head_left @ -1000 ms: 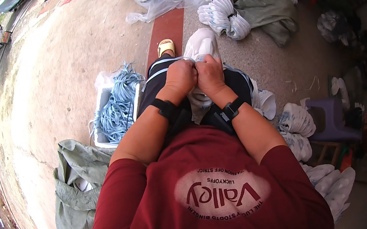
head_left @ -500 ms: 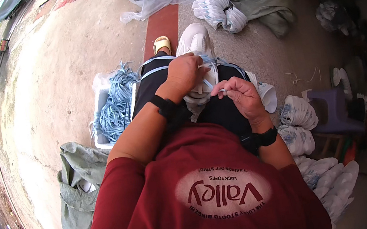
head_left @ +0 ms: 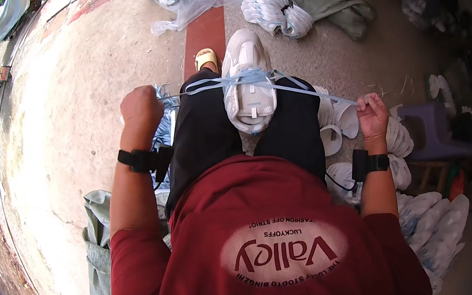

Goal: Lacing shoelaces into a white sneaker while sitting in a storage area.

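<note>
Left hand (head_left: 140, 108) clenched on blue lace (head_left: 250, 76), right hand (head_left: 373, 115) pinching more of it — stretched right across a pale shoe (head_left: 249, 98) between the thighs.

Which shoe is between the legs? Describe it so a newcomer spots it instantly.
From the maroon shirt, look up the picture to the dark trousers. A white shoe sits between their two legs. Unlike the bundled white pieces beyond it, it has a light blue lace across it, running taut to the right hand.
</note>
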{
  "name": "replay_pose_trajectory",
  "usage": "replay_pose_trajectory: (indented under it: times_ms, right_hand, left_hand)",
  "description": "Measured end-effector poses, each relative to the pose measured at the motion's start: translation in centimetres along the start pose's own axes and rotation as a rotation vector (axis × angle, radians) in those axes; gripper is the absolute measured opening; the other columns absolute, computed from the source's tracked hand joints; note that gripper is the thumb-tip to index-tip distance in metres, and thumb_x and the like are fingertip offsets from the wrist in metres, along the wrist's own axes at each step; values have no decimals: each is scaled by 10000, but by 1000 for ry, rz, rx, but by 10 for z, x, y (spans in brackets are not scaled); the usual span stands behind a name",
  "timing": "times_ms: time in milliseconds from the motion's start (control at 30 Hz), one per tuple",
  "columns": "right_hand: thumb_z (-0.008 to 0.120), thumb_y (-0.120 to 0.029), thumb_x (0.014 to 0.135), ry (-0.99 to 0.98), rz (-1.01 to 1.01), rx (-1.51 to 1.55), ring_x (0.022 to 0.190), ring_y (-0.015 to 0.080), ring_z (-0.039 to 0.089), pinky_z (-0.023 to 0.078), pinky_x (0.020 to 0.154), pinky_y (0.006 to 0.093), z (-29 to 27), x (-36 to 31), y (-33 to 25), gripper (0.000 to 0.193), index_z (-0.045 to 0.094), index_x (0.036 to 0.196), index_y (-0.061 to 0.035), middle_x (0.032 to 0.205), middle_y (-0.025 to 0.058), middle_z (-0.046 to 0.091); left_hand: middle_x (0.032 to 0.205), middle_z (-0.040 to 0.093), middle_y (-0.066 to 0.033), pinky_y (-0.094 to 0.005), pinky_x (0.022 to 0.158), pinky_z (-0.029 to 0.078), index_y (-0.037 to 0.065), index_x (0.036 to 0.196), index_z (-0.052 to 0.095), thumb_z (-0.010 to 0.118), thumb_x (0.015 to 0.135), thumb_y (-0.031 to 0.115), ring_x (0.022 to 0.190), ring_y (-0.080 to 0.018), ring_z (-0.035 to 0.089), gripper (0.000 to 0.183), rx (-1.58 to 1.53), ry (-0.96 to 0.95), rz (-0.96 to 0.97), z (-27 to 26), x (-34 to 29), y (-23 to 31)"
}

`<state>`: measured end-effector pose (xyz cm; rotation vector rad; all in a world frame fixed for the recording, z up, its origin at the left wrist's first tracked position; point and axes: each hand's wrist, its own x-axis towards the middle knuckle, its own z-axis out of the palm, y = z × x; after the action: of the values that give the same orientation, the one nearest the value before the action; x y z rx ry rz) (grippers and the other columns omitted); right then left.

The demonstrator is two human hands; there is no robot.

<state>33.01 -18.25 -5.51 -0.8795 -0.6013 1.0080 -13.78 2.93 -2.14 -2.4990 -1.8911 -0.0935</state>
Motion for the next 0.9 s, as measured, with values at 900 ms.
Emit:
replay_pose_trajectory:
  times_ms: [900]
  right_hand:
    - [564, -15, 736, -52, 515, -394, 481, 87, 436, 357, 437, 198, 142, 83, 120, 27, 565, 758, -30, 633, 38, 532]
  left_hand:
    - [584, 547, -19, -227, 423, 382, -8, 738, 607, 625, 806, 136, 456, -86, 485, 160, -1586, -392, -91, 73, 51, 108]
